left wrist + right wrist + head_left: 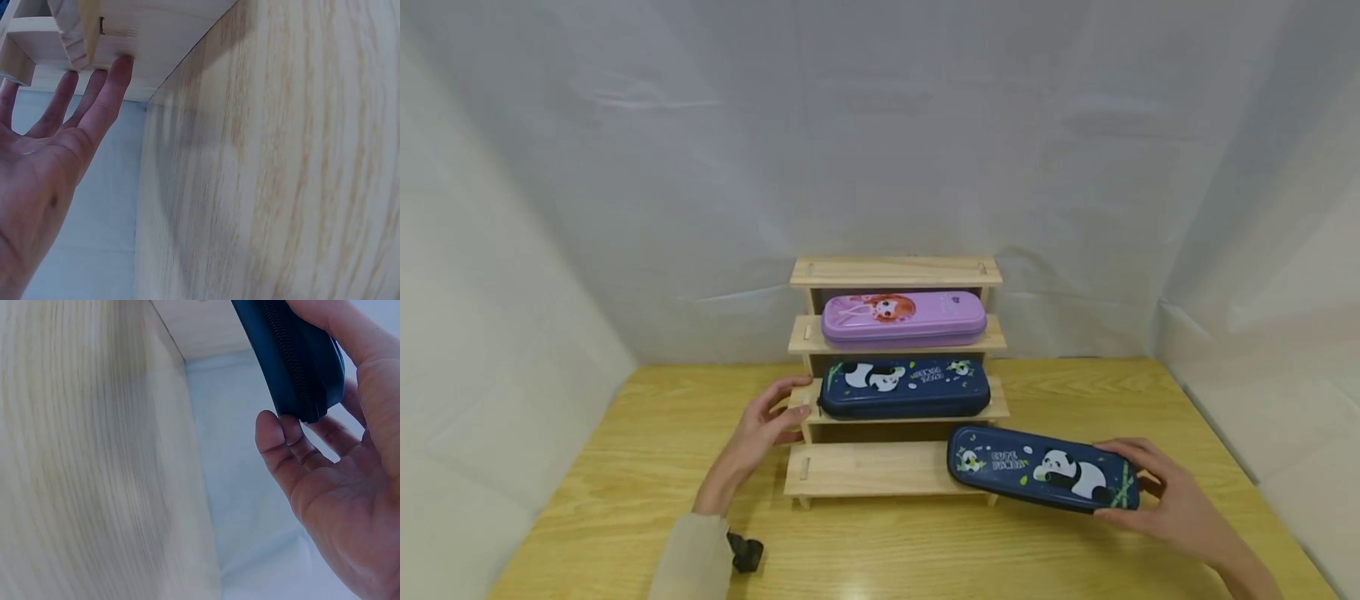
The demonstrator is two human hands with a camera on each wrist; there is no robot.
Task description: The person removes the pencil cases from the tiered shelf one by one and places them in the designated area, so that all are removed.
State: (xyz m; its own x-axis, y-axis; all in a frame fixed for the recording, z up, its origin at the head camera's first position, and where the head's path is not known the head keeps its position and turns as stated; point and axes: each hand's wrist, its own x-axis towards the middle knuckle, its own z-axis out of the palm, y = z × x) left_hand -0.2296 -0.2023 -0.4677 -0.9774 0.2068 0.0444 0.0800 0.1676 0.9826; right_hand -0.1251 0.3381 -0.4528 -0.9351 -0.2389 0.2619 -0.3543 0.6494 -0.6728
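Note:
My right hand (1172, 500) grips one end of a navy pencil case (1037, 468) printed with a panda. The case is held at a slant, its left end overlapping the right part of the lowest shelf in the head view. Its zipped edge (290, 359) shows between thumb and fingers in the right wrist view. My left hand (767, 417) is at the left side of a stepped wooden rack (880, 468), fingers (112, 94) extended with their tips against its side. Another navy panda pencil case (906, 396) lies on the shelf above the lowest one.
A purple pencil case (904, 319) with a cartoon girl lies one step higher, below the top shelf (895, 271). The rack stands on a wood-grain table (880, 550), with pale sheeting (880, 150) behind and at both sides. A small black object (746, 553) is beside my left sleeve.

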